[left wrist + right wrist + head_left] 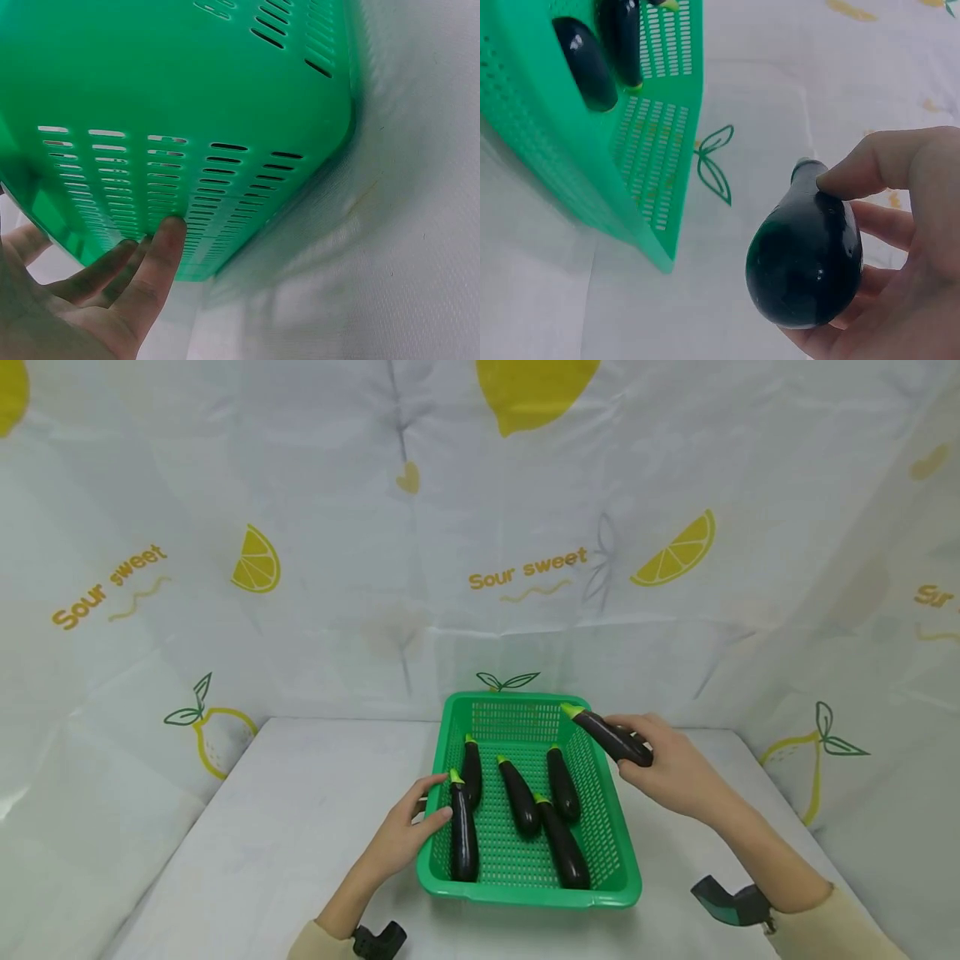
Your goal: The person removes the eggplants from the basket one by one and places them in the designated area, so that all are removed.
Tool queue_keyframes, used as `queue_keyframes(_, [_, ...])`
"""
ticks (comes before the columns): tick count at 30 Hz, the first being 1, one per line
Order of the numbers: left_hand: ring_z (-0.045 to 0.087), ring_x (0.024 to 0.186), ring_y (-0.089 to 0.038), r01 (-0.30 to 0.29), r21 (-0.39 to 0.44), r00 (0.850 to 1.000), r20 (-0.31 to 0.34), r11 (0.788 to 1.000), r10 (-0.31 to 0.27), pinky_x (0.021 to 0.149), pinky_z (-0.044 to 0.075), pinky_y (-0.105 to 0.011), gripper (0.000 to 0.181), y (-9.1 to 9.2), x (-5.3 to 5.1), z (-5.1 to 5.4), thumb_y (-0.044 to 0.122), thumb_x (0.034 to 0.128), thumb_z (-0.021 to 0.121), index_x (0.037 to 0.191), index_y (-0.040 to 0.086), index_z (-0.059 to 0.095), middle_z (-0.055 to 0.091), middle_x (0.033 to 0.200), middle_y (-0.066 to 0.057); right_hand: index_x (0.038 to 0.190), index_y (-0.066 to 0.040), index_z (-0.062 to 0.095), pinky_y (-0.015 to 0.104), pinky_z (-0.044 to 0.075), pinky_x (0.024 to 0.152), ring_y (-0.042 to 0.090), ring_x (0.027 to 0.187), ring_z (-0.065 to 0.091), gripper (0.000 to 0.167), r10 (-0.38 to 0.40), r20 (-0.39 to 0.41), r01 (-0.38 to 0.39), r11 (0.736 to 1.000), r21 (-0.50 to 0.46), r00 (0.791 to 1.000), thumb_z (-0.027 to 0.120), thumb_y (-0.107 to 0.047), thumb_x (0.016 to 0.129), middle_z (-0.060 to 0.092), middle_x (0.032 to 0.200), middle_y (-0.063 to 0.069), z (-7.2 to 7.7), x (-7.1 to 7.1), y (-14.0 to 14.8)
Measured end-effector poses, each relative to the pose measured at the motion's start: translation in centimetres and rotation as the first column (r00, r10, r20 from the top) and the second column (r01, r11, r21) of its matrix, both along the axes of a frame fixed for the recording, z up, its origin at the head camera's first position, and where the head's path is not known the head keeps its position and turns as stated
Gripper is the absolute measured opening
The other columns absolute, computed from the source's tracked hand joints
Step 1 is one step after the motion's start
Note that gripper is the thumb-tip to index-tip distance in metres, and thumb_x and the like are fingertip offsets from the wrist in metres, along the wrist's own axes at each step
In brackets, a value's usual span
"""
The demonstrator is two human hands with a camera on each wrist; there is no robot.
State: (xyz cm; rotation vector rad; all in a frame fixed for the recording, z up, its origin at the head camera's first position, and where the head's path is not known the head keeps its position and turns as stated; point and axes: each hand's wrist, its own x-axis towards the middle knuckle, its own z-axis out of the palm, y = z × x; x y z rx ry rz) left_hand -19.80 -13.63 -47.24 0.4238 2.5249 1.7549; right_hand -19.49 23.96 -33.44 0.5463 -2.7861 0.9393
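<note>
My right hand [678, 770] grips a dark purple eggplant [611, 737] with a green stem, above the right rim of a green plastic basket [528, 897]. The eggplant's stem points toward the basket's far side; in the right wrist view its rounded end [804, 274] faces the camera, thumb on top. At the basket's left side, my left hand [401, 837] holds the rim, thumb over the edge. Its fingers [154, 274] lie against the slotted outer wall. Inside the basket lie several eggplants, including one [463, 835] beside the left thumb.
The basket stands on a white table [315, 827] near the back wall. A white sheet [337, 568] printed with lemons hangs behind and at both sides. Dark wrist devices [738, 903] sit on both forearms.
</note>
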Motion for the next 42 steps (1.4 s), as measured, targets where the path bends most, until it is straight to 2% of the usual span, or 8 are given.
queue_keyframes(10, [0.052,0.13,-0.042,0.019,0.02,1.0,0.014,1.0,-0.019,0.085,0.057,-0.053,0.052,-0.1,-0.2,-0.2,0.027,0.1019,0.064,0.15,0.021,0.047,0.052,0.145,-0.016,0.142,0.0,0.052,0.037,0.049,0.065,0.031,0.091,0.061,0.055,-0.023,-0.038,0.024,0.999,0.022,0.999,0.065,-0.002,0.089,0.057,0.12,0.023,-1.1,-1.6,3.1])
queue_keyframes(17, [0.051,0.13,-0.041,0.023,0.01,1.0,0.018,1.0,-0.024,0.086,0.057,-0.052,0.052,-0.1,-0.2,-0.2,0.028,0.1024,0.063,0.151,0.021,0.046,0.051,0.146,-0.016,0.141,0.003,0.051,0.036,0.048,0.064,0.03,0.087,0.058,0.055,-0.07,-0.033,0.072,0.997,0.039,0.997,0.065,-0.002,0.088,0.056,0.119,0.027,-2.4,-2.5,4.4])
queue_keyframes(23, [0.052,0.129,-0.041,0.026,0.02,0.999,0.018,0.999,-0.026,0.085,0.057,-0.052,0.053,-0.2,-0.1,-0.1,0.026,0.1026,0.063,0.152,0.02,0.045,0.053,0.144,-0.017,0.139,0.005,0.053,0.036,0.046,0.063,0.03,0.084,0.057,0.055,-0.118,-0.026,0.12,0.989,0.087,0.993,0.067,-0.005,0.087,0.058,0.116,0.029,-4.1,-3.5,5.2])
queue_keyframes(27, [0.052,0.129,-0.042,0.032,0.007,0.999,0.007,0.999,-0.032,0.086,0.057,-0.05,0.052,-0.2,-0.2,-0.3,0.026,0.1033,0.062,0.152,0.019,0.044,0.052,0.145,-0.018,0.138,0.006,0.053,0.038,0.047,0.064,0.031,0.085,0.057,0.055,-0.13,-0.01,0.131,0.986,0.107,0.991,0.066,-0.005,0.086,0.058,0.118,0.031,-5.3,-4.3,5.8])
queue_keyframes(32, [0.051,0.13,-0.044,0.04,-0.008,0.999,0.004,0.999,-0.04,0.087,0.057,-0.05,0.052,-0.3,-0.3,-0.5,0.028,0.104,0.06,0.153,0.02,0.043,0.051,0.146,-0.019,0.137,0.009,0.053,0.043,0.049,0.067,0.034,0.088,0.058,0.056,-0.137,0.008,0.135,0.983,0.122,0.991,0.065,-0.004,0.084,0.054,0.121,0.035,-6.7,-5.0,6.4])
queue_keyframes(42, [0.05,0.13,-0.044,0.043,-0.002,0.999,0.002,0.999,-0.043,0.087,0.057,-0.051,0.052,-0.2,-0.3,-0.4,0.028,0.104,0.06,0.153,0.02,0.043,0.051,0.145,-0.018,0.134,0.008,0.055,0.055,0.052,0.074,0.038,0.093,0.059,0.056,-0.151,0.049,0.138,0.97,0.202,0.987,0.07,-0.004,0.082,0.057,0.117,0.032,-10.0,-6.2,7.4])
